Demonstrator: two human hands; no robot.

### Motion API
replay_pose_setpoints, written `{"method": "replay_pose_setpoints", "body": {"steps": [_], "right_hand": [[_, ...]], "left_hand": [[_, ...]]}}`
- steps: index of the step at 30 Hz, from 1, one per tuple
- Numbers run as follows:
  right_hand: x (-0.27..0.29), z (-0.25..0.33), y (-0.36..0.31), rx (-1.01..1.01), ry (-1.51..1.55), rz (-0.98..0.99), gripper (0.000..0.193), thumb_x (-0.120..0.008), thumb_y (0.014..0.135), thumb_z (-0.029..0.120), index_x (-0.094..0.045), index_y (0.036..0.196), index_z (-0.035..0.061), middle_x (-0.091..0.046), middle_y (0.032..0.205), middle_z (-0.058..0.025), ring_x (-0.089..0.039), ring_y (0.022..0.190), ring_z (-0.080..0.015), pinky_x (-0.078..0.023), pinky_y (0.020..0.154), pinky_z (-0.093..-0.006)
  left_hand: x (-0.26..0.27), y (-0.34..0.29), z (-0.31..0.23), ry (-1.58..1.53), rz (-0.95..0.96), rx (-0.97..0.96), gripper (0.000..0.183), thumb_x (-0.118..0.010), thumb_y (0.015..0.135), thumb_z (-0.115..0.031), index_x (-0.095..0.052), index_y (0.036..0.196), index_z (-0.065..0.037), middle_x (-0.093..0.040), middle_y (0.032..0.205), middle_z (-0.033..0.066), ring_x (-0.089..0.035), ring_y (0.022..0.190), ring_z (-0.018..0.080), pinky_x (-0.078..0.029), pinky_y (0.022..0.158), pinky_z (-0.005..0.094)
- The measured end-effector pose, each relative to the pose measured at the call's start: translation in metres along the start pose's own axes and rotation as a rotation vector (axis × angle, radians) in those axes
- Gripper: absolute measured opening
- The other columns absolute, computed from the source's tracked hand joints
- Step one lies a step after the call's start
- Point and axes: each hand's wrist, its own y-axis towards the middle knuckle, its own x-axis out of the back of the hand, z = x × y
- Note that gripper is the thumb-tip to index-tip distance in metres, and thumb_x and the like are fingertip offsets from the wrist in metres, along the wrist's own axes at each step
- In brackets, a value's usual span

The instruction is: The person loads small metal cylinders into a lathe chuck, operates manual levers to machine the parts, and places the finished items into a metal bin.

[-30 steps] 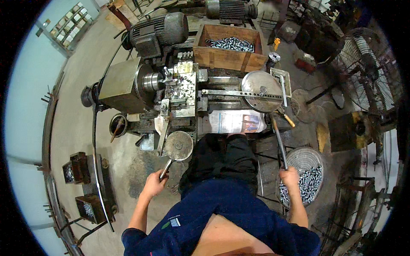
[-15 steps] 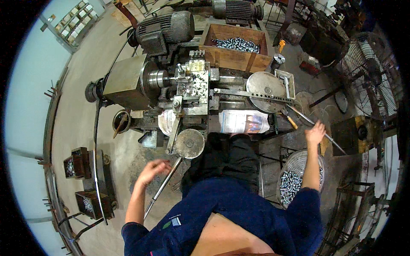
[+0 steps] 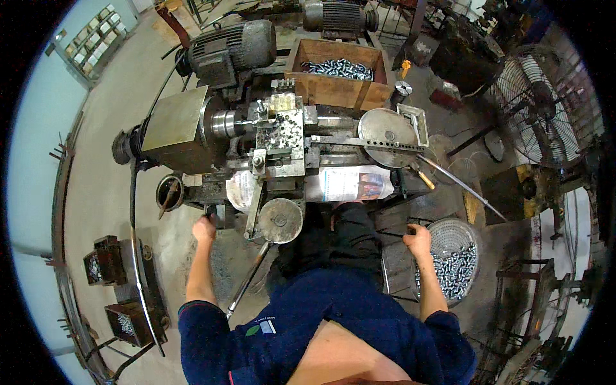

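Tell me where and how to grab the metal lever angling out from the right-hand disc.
Grip the metal lever along its outer half, probably from the near side with the right hand: it slants out bare there, while its inner end crowds the disc.

Even, fairly bright indoor light, seemingly from overhead, falls on the grey concrete floor and leaves white highlights on the polished steel cylindrical chuck and the small silvery metal pieces at the right, while soft shadow sits beneath the machinery and the upper right is dim. The fisheye lens bows the pale blue wall into a curve, and black vignetting swallows the corners. Focus is reasonably crisp near the centre, but the round wire-caged fan looks softer and grainier.
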Motion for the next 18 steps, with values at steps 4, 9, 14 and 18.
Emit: {"method": "replay_pose_setpoints", "body": {"steps": [4,9,14,18], "right_hand": [[0.009,0.020,0.026,0.180,0.006,0.012,0.039,-0.060,0.059,0.016,-0.066,0.094,0.0001,-0.065,0.083,-0.0210,-0.063,0.080,-0.0343,-0.050,0.075,-0.0357],[0.057,0.102,0.075,0.316,0.132,-0.015,0.035,-0.060,0.060,0.011,-0.066,0.094,0.0012,-0.064,0.088,-0.0201,-0.063,0.081,-0.0339,-0.049,0.075,-0.0371],[0.077,0.245,0.125,0.785,0.196,-0.056,0.036,-0.064,0.059,0.013,-0.064,0.093,0.0032,-0.062,0.089,-0.0160,-0.058,0.085,-0.0339,-0.047,0.076,-0.0397],[0.049,0.366,0.141,1.178,0.191,-0.090,0.035,-0.065,0.054,0.016,-0.063,0.086,0.0011,-0.060,0.094,-0.0150,-0.055,0.095,-0.0321,-0.044,0.085,-0.0392]], "left_hand": [[-0.082,-0.013,-0.002,-0.199,-0.190,0.203,0.043,-0.056,0.079,-0.044,-0.059,0.082,-0.002,-0.063,0.086,0.0208,-0.062,0.079,0.0367,-0.049,0.067,0.0469],[-0.015,0.000,0.029,0.067,0.144,-0.119,0.034,-0.057,0.078,-0.038,-0.059,0.091,-0.007,-0.064,0.094,0.0161,-0.063,0.086,0.0347,-0.049,0.074,0.0449],[-0.007,-0.004,0.042,0.091,0.130,-0.080,0.035,-0.059,0.077,-0.037,-0.061,0.098,-0.009,-0.064,0.095,0.0149,-0.062,0.090,0.0321,-0.049,0.076,0.0430],[0.086,-0.008,0.048,-0.181,0.144,-0.112,0.037,-0.059,0.079,-0.037,-0.061,0.103,-0.009,-0.064,0.096,0.0156,-0.061,0.091,0.0316,-0.048,0.077,0.0415]]}}
